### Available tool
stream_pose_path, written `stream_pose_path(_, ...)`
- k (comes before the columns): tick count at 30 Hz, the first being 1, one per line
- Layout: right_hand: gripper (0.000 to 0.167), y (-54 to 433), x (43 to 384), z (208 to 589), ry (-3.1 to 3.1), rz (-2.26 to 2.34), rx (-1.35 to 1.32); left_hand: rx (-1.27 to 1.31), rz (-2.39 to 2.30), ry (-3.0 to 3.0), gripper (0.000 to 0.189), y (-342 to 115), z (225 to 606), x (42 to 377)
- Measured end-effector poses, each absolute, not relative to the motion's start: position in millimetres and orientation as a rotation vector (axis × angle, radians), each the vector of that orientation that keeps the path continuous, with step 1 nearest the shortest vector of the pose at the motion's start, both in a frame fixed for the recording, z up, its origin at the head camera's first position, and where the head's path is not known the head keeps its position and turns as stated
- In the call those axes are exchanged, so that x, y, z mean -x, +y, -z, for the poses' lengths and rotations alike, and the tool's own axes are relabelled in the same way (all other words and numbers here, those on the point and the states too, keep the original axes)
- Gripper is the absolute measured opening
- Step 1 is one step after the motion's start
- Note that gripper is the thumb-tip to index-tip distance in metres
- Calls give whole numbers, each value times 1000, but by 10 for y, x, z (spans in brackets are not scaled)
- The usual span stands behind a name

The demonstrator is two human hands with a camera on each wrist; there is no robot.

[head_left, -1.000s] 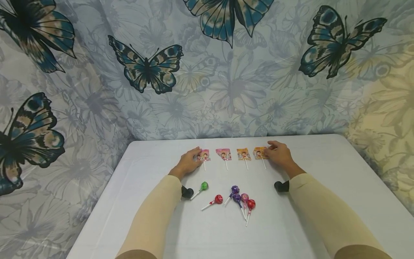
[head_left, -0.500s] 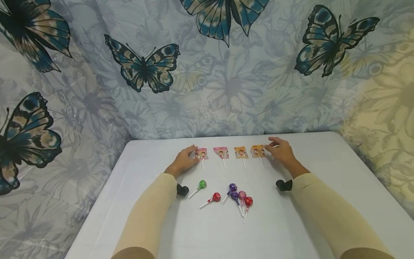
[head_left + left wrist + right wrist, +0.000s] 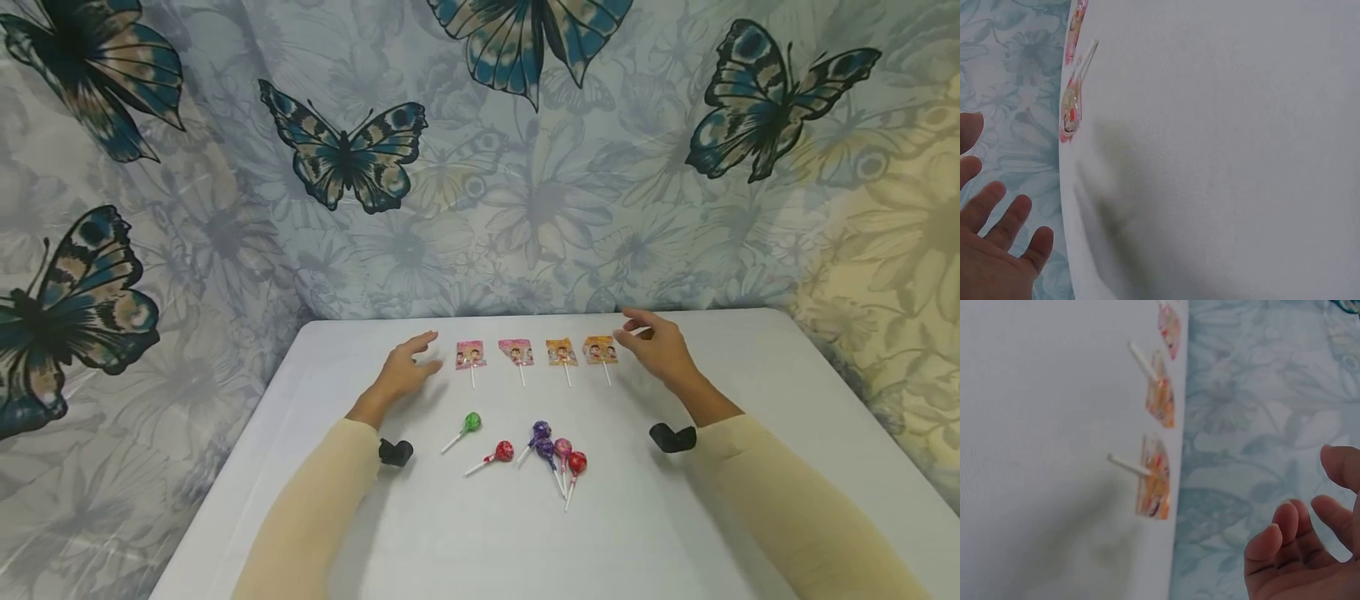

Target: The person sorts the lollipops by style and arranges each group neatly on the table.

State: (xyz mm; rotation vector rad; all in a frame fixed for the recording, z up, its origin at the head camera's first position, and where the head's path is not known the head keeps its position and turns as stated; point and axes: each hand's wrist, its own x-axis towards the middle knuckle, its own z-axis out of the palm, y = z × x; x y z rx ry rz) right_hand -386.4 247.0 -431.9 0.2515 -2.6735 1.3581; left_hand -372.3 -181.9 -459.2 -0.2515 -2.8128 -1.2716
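Two pink-wrapped flat lollipops, a left one [image 3: 470,354] and a second [image 3: 516,352], lie in a row with two orange-wrapped ones, an inner [image 3: 561,352] and an outer [image 3: 600,350], sticks toward me. My left hand [image 3: 405,371] is apart from the row's left end, fingers spread and holding nothing. Beside the outer orange lollipop is my right hand [image 3: 660,346], its fingers relaxed and nothing in them. In the right wrist view the fingers [image 3: 1264,544] are loosely bent, away from the orange wrapper [image 3: 1155,481].
Nearer me lie round lollipops: a green one [image 3: 472,422], a red one [image 3: 504,451], and a cluster with purple [image 3: 544,448], pink [image 3: 562,448] and red [image 3: 577,462] heads. The white table [image 3: 480,550] ends at a butterfly-print cloth [image 3: 540,208].
My left hand has let go of the left pink lollipop and moved left, away from it. My right hand has come off the outer orange lollipop and drawn slightly right. The lollipops stay in place.
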Motion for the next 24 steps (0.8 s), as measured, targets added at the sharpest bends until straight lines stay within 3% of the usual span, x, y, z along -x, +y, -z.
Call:
stream_pose_path(15, 48, 2262, 3412, 4090, -2501, -1336, -510, 558, 1230, -2647, 56, -1649, 4375, 3209)
stream_pose_path(24, 43, 2088, 3124, 4115, -2392, -1371, -609, 637, 1261, -2600, 55, -1543, 4429, 3027)
